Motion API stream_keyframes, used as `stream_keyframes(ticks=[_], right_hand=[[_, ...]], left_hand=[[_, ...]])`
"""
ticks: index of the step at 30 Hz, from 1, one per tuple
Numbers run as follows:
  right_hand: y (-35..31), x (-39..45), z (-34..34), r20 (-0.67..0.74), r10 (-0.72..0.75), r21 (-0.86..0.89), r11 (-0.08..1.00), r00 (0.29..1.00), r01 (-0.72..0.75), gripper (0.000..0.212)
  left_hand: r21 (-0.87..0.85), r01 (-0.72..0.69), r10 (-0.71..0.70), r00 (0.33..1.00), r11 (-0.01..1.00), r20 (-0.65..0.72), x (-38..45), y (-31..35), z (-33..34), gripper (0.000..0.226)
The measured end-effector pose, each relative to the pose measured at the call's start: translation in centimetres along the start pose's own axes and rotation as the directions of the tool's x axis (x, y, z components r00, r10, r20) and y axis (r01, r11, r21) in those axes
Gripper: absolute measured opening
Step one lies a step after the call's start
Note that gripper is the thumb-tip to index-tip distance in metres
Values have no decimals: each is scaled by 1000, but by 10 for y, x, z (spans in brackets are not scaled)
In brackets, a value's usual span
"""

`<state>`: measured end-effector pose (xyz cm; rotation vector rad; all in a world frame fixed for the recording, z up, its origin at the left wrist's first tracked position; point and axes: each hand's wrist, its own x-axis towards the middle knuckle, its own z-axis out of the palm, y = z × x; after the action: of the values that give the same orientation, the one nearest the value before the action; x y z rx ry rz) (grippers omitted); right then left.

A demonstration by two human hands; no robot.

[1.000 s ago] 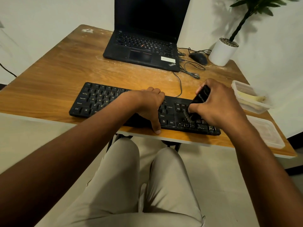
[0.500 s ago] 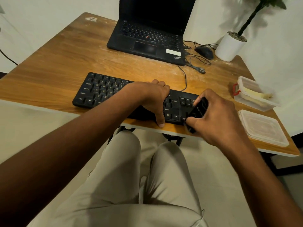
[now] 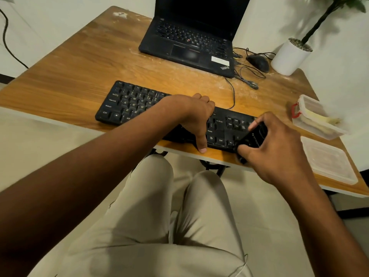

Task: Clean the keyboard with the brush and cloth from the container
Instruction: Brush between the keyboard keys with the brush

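At kbd (image 3: 139, 102) R end | brush (image 3: 252, 137) diagonal, bristles down-left | R hand (image 3: 279, 148) grip

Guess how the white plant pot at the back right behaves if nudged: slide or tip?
The white plant pot is probably top-heavy: a tall stem leans out above it, so a high push may tip it. Its gravel fill suggests some weight, so a low nudge likely slides it.
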<state>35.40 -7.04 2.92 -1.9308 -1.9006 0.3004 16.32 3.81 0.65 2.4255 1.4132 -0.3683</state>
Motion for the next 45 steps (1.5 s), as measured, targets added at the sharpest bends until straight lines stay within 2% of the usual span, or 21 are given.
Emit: stream_keyframes(ticks=[2,6,8,15,17,20,25,30,33,38,42,45], right_hand=[[7,1,-10,35,26,50,998,999,-28,41],[11,28,-17,-104,115,101,989,988,-104,43],[5,37,-10,-130,124,108,988,984,-110,44],[4,10,-1,-45,55,28,998,997,-54,40],[8,2,-8,-15,61,56,997,998,-60,39],[6,4,-16,-42,83,131,988,996,-76,42],[-14,19,4,-44,90,238,968,995,-77,43],[9,24,1,5,157,140,978,988,-156,43],[27,23,-13,-15,203,76,977,979,-201,43],[18,32,-21,-34,175,106,980,984,-171,46],[-3,37,-5,62,127,196,971,990,-137,49],[1,37,-5,124,112,174,976,986,-133,51]], left_hand=[[3,-7,7,1000,1000,2,1,0,0,129],[4,3,-3,1000,1000,-4,2,0,1,130],[10,5,-5,1000,1000,-3,3,0,1,133],[13,21,-21,1000,1000,2,7,-3,4,138],[13,18,-18,1000,1000,5,7,-3,3,138],[18,16,-16,1000,1000,7,7,-3,3,139],[22,23,-23,1000,999,9,6,-3,2,138],[17,18,-19,1000,1000,9,6,-2,2,138],[21,13,-13,1000,1000,10,6,-2,2,137],[24,14,-14,1000,1000,8,7,-3,2,137],[16,16,-16,1000,1000,6,6,-2,2,136],[15,17,-17,1000,1000,9,6,-2,2,137]])
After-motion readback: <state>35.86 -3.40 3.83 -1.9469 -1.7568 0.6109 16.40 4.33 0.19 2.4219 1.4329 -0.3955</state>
